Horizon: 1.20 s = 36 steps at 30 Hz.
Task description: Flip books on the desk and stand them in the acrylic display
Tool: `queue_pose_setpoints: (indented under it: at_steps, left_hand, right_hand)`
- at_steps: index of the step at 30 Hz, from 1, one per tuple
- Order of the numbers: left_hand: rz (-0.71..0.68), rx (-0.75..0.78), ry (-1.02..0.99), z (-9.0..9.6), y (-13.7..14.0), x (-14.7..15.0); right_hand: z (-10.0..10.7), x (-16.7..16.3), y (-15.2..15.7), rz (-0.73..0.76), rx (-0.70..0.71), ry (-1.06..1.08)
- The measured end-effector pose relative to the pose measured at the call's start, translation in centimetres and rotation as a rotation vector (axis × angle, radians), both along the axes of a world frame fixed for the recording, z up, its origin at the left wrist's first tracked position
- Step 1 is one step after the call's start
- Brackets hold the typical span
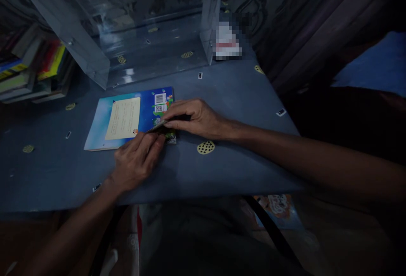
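A blue book (146, 98) lies on the table, with a cream text panel and a barcode on the side facing up. Over its right part, my right hand (196, 119) pinches a thin, flat, greyish piece (156, 127), seen nearly edge-on; its kind is unclear. My left hand (138, 161) is curled at the book's near edge, its fingers closed on the lower end of the same piece. Both hands partly cover the book's lower right corner, where a dark patterned patch shows beneath the fingers.
A clear acrylic stand (104, 73) rises behind the book. Stacked books (34, 68) sit at the left. Beside the stand's right leg is a blurred-out white item (226, 41). The grey-blue tablecloth (237, 98) drops off at the front and right edges.
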State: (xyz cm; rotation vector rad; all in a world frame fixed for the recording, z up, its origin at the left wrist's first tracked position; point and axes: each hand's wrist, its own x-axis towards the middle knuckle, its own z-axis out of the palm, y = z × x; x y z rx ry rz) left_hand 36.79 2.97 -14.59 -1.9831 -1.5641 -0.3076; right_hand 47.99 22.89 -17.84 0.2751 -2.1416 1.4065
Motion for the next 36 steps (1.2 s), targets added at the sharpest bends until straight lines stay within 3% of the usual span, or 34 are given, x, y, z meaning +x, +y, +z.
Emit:
queue_pose_setpoints:
  at_steps: [6, 15, 22, 26, 31, 36]
  left_hand:
    - [0.033, 0.039, -0.078, -0.1, 0.1, -0.1]
    - [0.085, 0.055, -0.16, 0.1, 0.3, 0.0]
    - [0.085, 0.078, -0.143, 0.3, 0.5, 0.1]
    - [0.105, 0.094, -0.109, 0.1, 0.3, 0.1]
    - [0.213, 0.192, -0.165, -0.2, 0.4, -0.6]
    - [0.142, 0.0, -0.212, -0.2, 1.0, -1.5]
  right_hand:
    - [0.2, 0.2, 0.2, 0.006, 0.001, -0.024]
    - [1.1, 1.6, 1.4, 0.129, 0.13, -0.121]
    - [0.1, 0.9, 0.7, -0.013, 0.145, -0.066]
    - [0.0, 0.4, 0.5, -0.003, 0.119, -0.026]
    - [0.1, 0.4, 0.6, 0.009, 0.183, 0.016]
    - [-0.3, 0.2, 0.5, -0.013, 0.202, 0.041]
